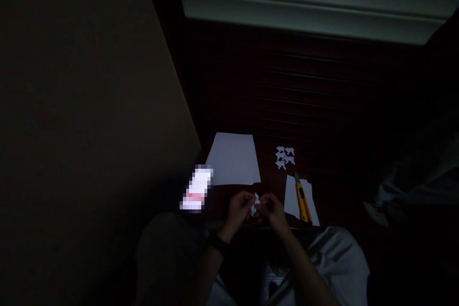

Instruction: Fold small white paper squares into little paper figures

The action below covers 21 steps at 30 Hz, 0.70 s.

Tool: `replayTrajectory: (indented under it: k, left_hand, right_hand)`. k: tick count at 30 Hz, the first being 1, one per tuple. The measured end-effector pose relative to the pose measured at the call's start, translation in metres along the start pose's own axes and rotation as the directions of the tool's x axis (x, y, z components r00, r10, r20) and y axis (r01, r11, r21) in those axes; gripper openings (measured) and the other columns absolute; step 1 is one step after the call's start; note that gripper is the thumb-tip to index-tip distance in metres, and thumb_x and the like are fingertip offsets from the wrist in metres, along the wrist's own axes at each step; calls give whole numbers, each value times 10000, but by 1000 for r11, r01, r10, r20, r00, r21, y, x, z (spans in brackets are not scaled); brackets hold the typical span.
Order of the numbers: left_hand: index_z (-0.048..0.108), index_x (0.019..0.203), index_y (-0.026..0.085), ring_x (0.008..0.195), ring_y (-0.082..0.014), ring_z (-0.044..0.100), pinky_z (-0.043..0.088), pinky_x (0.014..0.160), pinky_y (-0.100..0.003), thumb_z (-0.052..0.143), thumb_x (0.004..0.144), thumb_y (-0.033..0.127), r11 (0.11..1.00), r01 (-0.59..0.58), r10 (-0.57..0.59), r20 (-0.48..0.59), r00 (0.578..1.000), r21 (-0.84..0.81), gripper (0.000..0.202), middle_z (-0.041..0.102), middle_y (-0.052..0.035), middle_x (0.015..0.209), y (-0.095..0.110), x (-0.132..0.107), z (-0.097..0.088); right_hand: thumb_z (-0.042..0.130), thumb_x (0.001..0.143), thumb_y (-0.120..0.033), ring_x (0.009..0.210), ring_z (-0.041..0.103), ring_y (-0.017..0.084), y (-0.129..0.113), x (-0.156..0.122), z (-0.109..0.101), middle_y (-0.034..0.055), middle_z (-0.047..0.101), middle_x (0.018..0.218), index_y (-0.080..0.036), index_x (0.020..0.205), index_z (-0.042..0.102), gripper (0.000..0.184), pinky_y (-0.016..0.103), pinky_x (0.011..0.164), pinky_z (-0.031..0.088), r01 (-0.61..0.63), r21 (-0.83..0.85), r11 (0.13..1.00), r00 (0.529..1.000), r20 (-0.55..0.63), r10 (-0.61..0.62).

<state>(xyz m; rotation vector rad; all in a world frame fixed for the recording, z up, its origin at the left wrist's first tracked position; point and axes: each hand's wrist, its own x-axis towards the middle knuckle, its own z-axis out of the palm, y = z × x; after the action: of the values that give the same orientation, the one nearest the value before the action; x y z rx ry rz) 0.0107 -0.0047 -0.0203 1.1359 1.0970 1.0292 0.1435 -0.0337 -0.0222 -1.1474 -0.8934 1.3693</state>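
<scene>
Between my two hands, at the near edge of a dark table, is a small folded piece of white paper. My left hand pinches its left side, and a dark band circles that wrist. From the right, the fingers of my right hand are closed on the same paper. Dim light hides the exact folds. Beyond my right hand sit several small folded white paper figures in a cluster. A yellow utility knife lies on a small stack of white paper to the right.
Large white sheets lie stacked at the table's back left. A lit, blurred-out screen is at the left edge. A pale wall rises on the left, and dark slatted panelling stands behind the table. My knees flank the near edge.
</scene>
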Motion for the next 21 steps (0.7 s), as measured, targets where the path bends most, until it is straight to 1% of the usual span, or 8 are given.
replayTrajectory:
  k: [4, 7, 9, 14, 16, 21]
  left_hand:
    - [584, 747, 135, 355, -55, 423, 287, 339, -155, 590, 706, 398, 1000, -7, 7, 30, 1000, 3, 266, 571, 4, 548, -3, 0, 0]
    - [583, 714, 129, 421, -71, 479, 330, 382, -158, 621, 686, 365, 999, -38, 38, 22, 999, 4, 241, 608, -24, 608, -5, 2, 1]
    - [589, 700, 125, 470, -84, 512, 357, 415, -163, 640, 669, 346, 999, -53, 53, 4, 999, 2, 229, 622, -38, 642, -4, 3, 2]
    - [598, 747, 129, 369, -58, 433, 309, 360, -158, 619, 685, 361, 999, 19, -18, 17, 1000, -28, 241, 587, -7, 553, 1, 1, 1]
    - [594, 734, 127, 360, -55, 426, 302, 355, -156, 618, 686, 366, 1000, 14, -13, 22, 1000, -28, 245, 579, -2, 536, 2, 0, 0]
    - [579, 704, 129, 370, -55, 435, 302, 354, -154, 627, 677, 375, 1000, 14, -13, 63, 998, -16, 252, 593, -6, 563, -2, 0, -1]
  right_hand:
    - [672, 660, -376, 441, 570, 136, 0, 0, -2, -28, 586, 584, -198, 819, 514, 286, 232, 395, 459, 7, -38, 999, 1000, 18, -6]
    - [659, 684, -363, 404, 551, 128, 1, 0, -4, -35, 577, 529, -193, 805, 506, 258, 235, 398, 460, -1, -31, 1000, 1000, 13, 2]
    - [664, 681, -350, 416, 560, 131, 2, 0, -5, -31, 581, 540, -191, 794, 501, 255, 239, 403, 468, -4, -9, 1000, 1000, 5, 4]
    - [676, 669, -331, 484, 596, 146, -1, 1, -4, -16, 584, 612, -184, 799, 508, 259, 234, 406, 482, -13, 52, 999, 1000, -14, 13]
    - [678, 667, -320, 468, 589, 140, -2, 1, -4, -21, 576, 601, -184, 801, 510, 255, 232, 400, 481, -13, 56, 998, 1000, -10, 14]
    - [674, 670, -300, 411, 553, 118, -1, 0, -5, -33, 564, 566, -190, 811, 492, 255, 215, 372, 459, 11, 52, 999, 1000, -23, -10]
